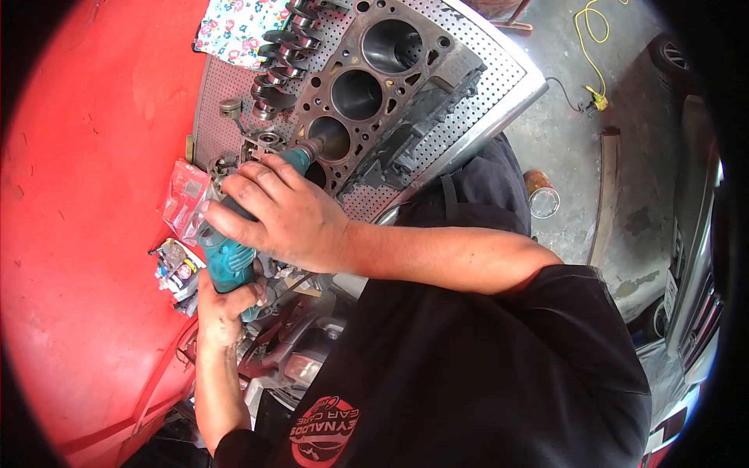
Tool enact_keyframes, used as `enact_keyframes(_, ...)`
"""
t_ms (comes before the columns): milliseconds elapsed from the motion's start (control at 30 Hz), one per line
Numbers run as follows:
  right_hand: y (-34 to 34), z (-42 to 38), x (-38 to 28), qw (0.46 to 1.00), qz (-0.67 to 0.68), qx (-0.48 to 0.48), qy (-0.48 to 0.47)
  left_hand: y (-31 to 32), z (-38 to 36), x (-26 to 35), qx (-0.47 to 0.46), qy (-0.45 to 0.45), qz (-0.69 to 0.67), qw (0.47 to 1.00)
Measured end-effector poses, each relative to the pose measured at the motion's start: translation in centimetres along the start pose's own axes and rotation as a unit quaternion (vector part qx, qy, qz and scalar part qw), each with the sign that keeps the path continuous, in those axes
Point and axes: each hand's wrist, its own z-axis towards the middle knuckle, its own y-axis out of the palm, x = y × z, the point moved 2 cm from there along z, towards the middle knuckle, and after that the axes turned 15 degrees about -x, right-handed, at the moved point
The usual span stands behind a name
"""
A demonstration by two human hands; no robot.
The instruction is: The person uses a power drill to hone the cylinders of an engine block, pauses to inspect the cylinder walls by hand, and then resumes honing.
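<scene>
A teal power drill (pixel 226 264) lies between my two hands, its front end pointing at a cylinder bore (pixel 334 140) of a metal engine block (pixel 374 125). My left hand (pixel 222 308) is wrapped around the rear grip. Across the drill's upper body, my right hand (pixel 285 214) is closed, and its fingers hide part of the tool. The tip is at the mouth of the bore; how far it reaches inside is unclear. Beside the block lies a crankshaft (pixel 285 58). A piston (pixel 230 108) with its rod is near the drill's front.
The block rests on a perforated metal surface (pixel 499 62). A floral cloth (pixel 240 30) and plastic packets (pixel 186 199) lie near a red panel (pixel 86 195). Dark broken-looking material (pixel 406 144) borders the block. On the floor are a can (pixel 541 195) and yellow cord (pixel 597 62).
</scene>
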Motion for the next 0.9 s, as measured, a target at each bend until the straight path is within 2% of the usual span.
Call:
enact_keyframes(200,-0.8,2.0,-2.4,1.000,-0.011,0.014,0.008,-1.4,-2.5,1.3,0.003,-0.012,-0.054,0.998)
enact_keyframes(433,-1.7,2.3,-2.5,0.997,-0.014,-0.047,0.064,-1.0,-1.2,1.2,-0.006,-0.021,-0.083,0.996)
enact_keyframes(533,-2.4,1.8,-2.6,0.989,-0.050,-0.129,0.057,-0.7,-0.6,0.3,0.000,-0.027,-0.092,0.995)
enact_keyframes(633,-2.8,1.9,-2.9,0.984,-0.070,-0.158,0.043,-1.4,-0.5,-0.7,-0.013,-0.013,-0.090,0.996)
enact_keyframes(733,-3.2,2.5,-3.2,0.986,-0.069,-0.146,0.029,-1.1,-0.9,-0.2,-0.009,0.003,-0.056,0.998)
enact_keyframes(833,-5.4,3.8,-0.8,0.964,0.062,-0.257,-0.017,-0.7,-1.3,0.3,0.015,0.004,-0.096,0.995)
enact_keyframes(867,-5.6,4.8,0.9,0.940,0.099,-0.320,-0.061,-1.0,-1.4,0.4,0.002,0.002,-0.082,0.997)
enact_keyframes(900,-6.8,6.6,2.9,0.886,0.184,-0.414,-0.102,-1.6,-1.4,0.0,-0.014,-0.007,-0.030,0.999)
